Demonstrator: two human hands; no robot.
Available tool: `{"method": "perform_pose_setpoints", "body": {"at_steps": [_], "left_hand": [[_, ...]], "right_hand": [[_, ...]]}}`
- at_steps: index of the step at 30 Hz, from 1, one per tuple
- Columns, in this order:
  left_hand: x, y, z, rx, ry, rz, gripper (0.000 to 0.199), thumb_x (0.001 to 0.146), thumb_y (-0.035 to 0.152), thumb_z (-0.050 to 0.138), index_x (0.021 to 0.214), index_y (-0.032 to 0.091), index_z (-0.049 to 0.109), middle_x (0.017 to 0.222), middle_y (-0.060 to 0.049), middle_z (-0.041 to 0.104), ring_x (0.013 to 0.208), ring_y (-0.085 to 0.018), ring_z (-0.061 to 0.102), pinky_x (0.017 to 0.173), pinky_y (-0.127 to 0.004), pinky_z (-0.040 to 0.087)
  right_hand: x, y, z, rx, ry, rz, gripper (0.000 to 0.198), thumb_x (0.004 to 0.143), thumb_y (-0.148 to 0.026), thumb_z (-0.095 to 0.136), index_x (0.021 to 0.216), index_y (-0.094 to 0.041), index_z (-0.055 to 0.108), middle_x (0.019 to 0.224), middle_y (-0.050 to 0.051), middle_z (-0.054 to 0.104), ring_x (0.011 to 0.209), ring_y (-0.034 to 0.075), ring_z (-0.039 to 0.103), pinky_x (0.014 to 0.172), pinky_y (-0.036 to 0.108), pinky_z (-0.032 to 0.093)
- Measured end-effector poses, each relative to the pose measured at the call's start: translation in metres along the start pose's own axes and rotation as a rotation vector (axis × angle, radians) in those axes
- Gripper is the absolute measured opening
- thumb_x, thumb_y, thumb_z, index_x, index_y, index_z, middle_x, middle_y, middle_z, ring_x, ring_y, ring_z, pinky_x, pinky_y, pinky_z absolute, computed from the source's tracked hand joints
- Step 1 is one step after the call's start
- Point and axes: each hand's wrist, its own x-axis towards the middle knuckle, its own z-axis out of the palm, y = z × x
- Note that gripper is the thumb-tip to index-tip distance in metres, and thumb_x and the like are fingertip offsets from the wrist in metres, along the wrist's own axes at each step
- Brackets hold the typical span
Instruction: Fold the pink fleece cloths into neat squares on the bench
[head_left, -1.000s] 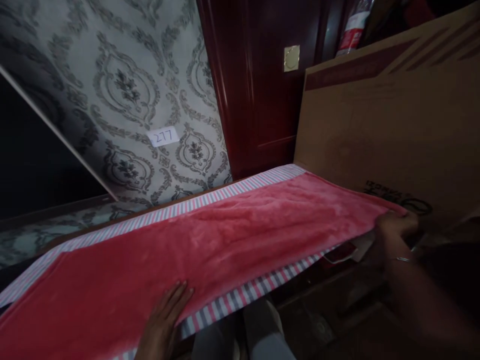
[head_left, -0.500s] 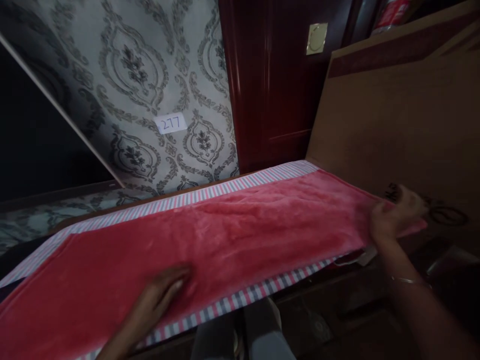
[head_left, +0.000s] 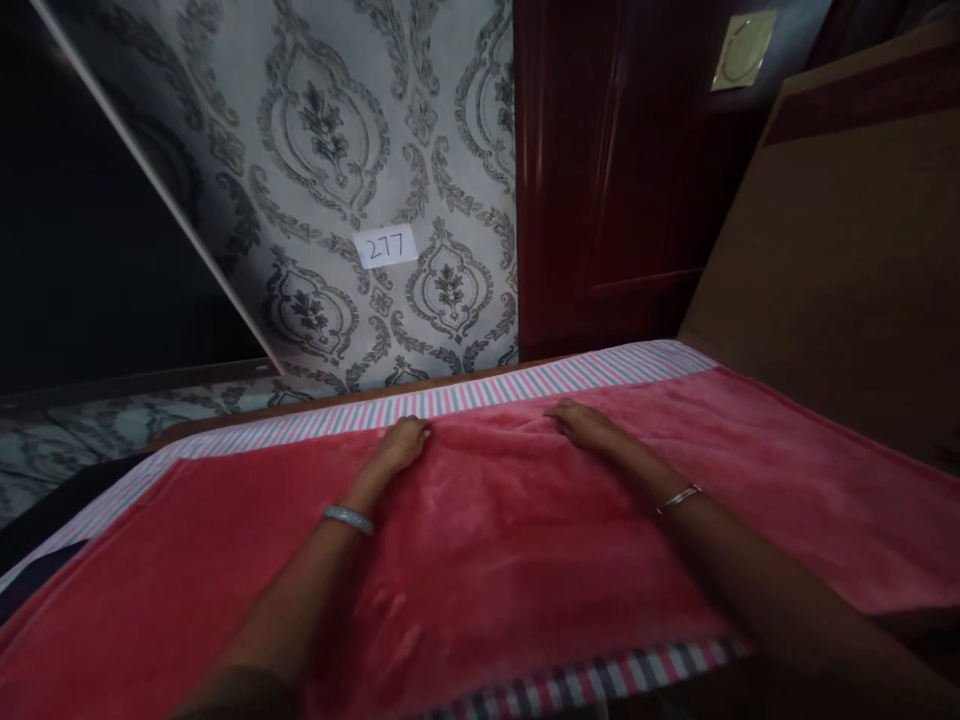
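Your left hand (head_left: 401, 445) and right hand (head_left: 585, 425) rest flat and apart on the far edge of the red towel (head_left: 480, 540), which looks soft, light and floppy, so pinch its far corners.

**Both hands flat on red towel**

Left hand (head_left: 401, 445) and right hand (head_left: 581, 423) palm-down on the red towel (head_left: 525, 540), near its far edge, fingers (head_left: 417, 432) stretched forward, gripping nothing. A bangle (head_left: 347, 518) on the left wrist, a thinner one (head_left: 677, 498) on the right. Towel spread over a striped cloth (head_left: 450, 402) showing along far and near edges. Behind: patterned wallpaper (head_left: 337, 150) with a "277" label (head_left: 385, 246), a dark red door (head_left: 607, 170), a cardboard sheet (head_left: 847, 260) leaning at right.
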Motion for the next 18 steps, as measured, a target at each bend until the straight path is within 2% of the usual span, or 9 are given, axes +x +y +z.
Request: {"method": "perform_pose_setpoints", "body": {"at_steps": [3,8,13,18], "left_hand": [[0.008,-0.002,0.004,0.047,0.016,-0.015,0.024,0.092,0.031,0.058,0.108,0.017,0.069,0.113,-0.015,0.07,0.109,-0.027,0.064,0.095,-0.036,0.047],[0.012,-0.001,0.014,0.079,0.146,-0.159,0.025,0.096,0.017,0.046,0.114,0.015,0.063,0.116,-0.014,0.069,0.108,-0.024,0.064,0.093,-0.035,0.046],[0.016,0.004,0.027,0.151,0.155,-0.188,0.027,0.096,0.018,0.044,0.113,0.013,0.064,0.119,-0.016,0.068,0.117,-0.03,0.06,0.096,-0.041,0.044],[0.018,0.0,0.026,0.162,0.14,-0.176,0.037,0.099,0.017,0.037,0.122,0.013,0.065,0.123,-0.015,0.068,0.118,-0.029,0.06,0.097,-0.042,0.046]], "right_hand": [[0.008,0.009,-0.01,-0.062,0.053,0.026,0.028,0.089,-0.011,0.05,0.105,-0.015,0.072,0.111,0.012,0.07,0.105,0.024,0.063,0.094,0.031,0.046],[0.017,0.011,-0.006,-0.127,0.276,0.197,0.027,0.095,-0.016,0.044,0.109,-0.014,0.067,0.111,0.013,0.064,0.099,0.023,0.06,0.086,0.03,0.044],[0.019,0.006,0.017,-0.201,0.17,0.26,0.035,0.096,-0.011,0.037,0.111,-0.014,0.069,0.111,0.014,0.064,0.101,0.024,0.06,0.083,0.031,0.044],[0.018,0.013,0.022,-0.144,0.219,0.221,0.039,0.094,-0.01,0.039,0.118,-0.016,0.069,0.116,0.013,0.065,0.107,0.023,0.059,0.091,0.03,0.044]]}}
